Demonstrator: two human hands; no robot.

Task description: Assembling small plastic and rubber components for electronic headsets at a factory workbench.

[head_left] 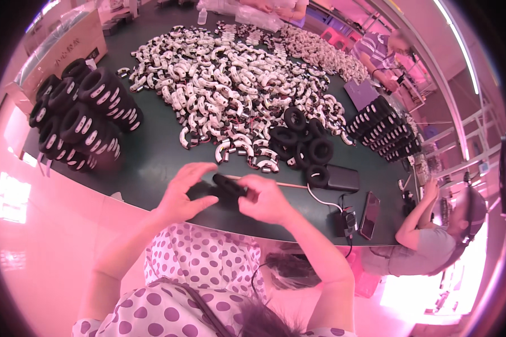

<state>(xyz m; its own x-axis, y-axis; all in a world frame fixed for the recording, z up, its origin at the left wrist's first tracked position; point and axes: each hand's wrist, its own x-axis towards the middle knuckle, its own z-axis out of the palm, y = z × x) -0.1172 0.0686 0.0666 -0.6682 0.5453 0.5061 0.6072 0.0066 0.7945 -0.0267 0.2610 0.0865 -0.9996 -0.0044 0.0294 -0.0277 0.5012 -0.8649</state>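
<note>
Right hand pinches a black ring at its fingertips; left hand hovers spread beside it, holding nothing. Such a light pinch could let the ring slip onto the table

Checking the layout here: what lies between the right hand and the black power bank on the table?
In the head view, a thin wooden stick runs from the right hand toward the power bank, past a black foam ring.

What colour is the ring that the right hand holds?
The ring in the right hand is black, seen in the head view.
</note>
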